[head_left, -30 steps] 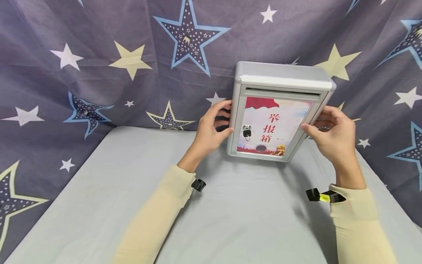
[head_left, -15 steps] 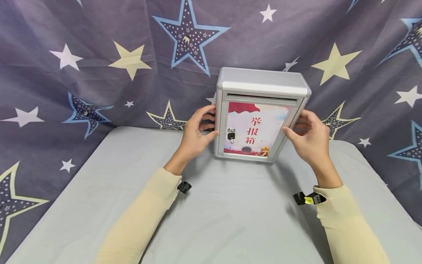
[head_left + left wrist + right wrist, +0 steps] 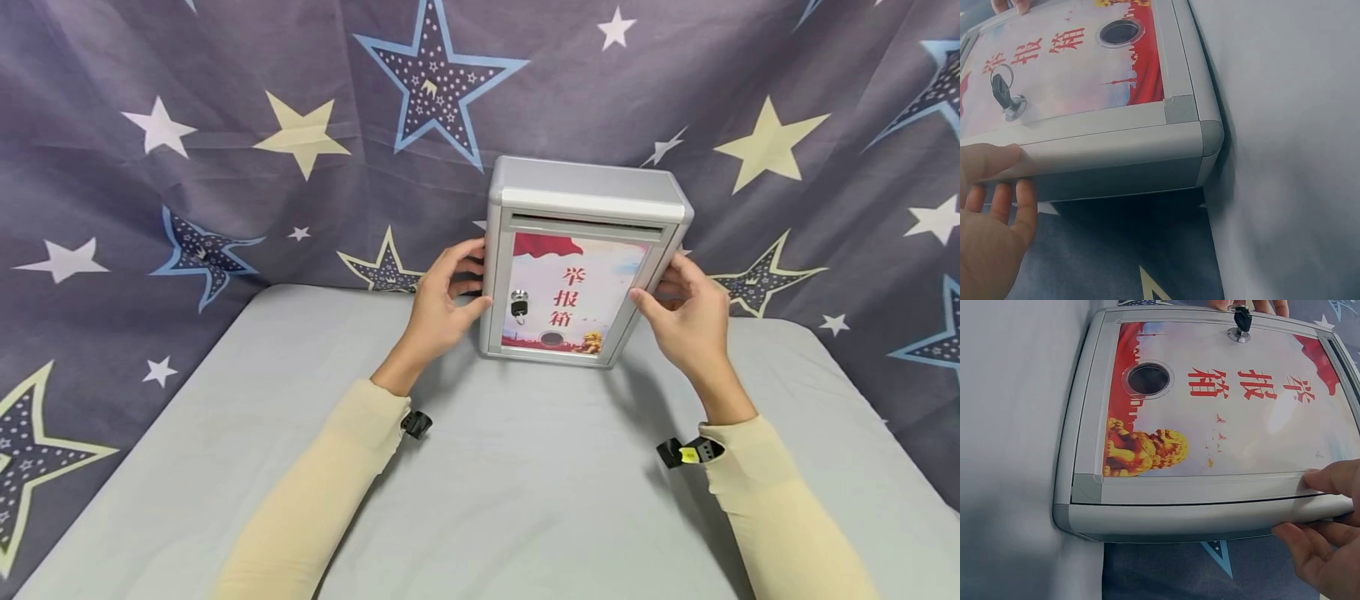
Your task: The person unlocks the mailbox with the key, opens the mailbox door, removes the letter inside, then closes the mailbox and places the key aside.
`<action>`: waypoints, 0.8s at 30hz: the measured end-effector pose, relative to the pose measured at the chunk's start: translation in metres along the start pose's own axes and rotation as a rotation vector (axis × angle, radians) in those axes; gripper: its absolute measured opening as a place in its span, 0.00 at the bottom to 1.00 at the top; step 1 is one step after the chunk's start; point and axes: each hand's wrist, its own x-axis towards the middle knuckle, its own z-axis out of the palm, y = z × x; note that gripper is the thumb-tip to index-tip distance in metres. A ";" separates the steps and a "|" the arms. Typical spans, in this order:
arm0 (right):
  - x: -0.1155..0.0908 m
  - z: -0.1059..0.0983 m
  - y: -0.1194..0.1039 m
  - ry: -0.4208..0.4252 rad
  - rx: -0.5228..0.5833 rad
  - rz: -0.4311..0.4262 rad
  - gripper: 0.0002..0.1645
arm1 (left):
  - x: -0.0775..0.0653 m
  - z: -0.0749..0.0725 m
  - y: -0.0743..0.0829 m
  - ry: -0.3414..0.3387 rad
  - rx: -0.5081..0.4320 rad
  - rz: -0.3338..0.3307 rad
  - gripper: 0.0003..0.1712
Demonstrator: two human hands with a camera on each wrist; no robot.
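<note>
A silver metal suggestion box [image 3: 592, 181] stands near the back of the table, its front facing me and slightly turned. Its printed panel [image 3: 600, 279] bears red Chinese characters, and a narrow slot runs above it. A key [image 3: 519, 309] with a ring sits in the lock on the panel's left. My left hand [image 3: 441, 307] grips the left side, thumb on the front frame, fingers reaching round the side. On the opposite side my right hand [image 3: 693, 321] holds the box likewise. In the right wrist view, a round dark window [image 3: 1149, 379] shows near the panel's bottom.
A pale grey cloth covers the table [image 3: 510, 475]. Behind it hangs a dark curtain [image 3: 420, 196] with printed stars, close to the back of the box. Black wrist straps [image 3: 417, 425] show at both cuffs.
Both hands have carried the box left and slightly down at its top over the last second. Most of that shift came in the first half; the grip looks the same.
</note>
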 end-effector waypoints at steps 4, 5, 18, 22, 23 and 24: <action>0.001 0.002 0.001 0.000 0.009 0.003 0.29 | 0.001 -0.002 -0.003 -0.006 0.007 -0.008 0.44; 0.001 0.002 0.001 -0.001 0.010 0.005 0.30 | 0.001 -0.002 -0.004 -0.008 0.009 -0.011 0.44; -0.002 0.007 0.005 -0.022 0.007 0.054 0.37 | 0.000 -0.003 -0.011 -0.027 0.108 0.003 0.46; -0.004 0.011 0.005 0.024 0.027 0.072 0.36 | 0.000 -0.003 -0.010 -0.021 0.112 0.000 0.45; -0.004 0.012 0.005 0.039 0.030 0.073 0.35 | 0.000 -0.003 -0.010 -0.022 0.112 0.002 0.45; -0.004 0.013 0.005 0.055 0.033 0.071 0.35 | 0.000 -0.003 -0.009 -0.023 0.112 0.005 0.45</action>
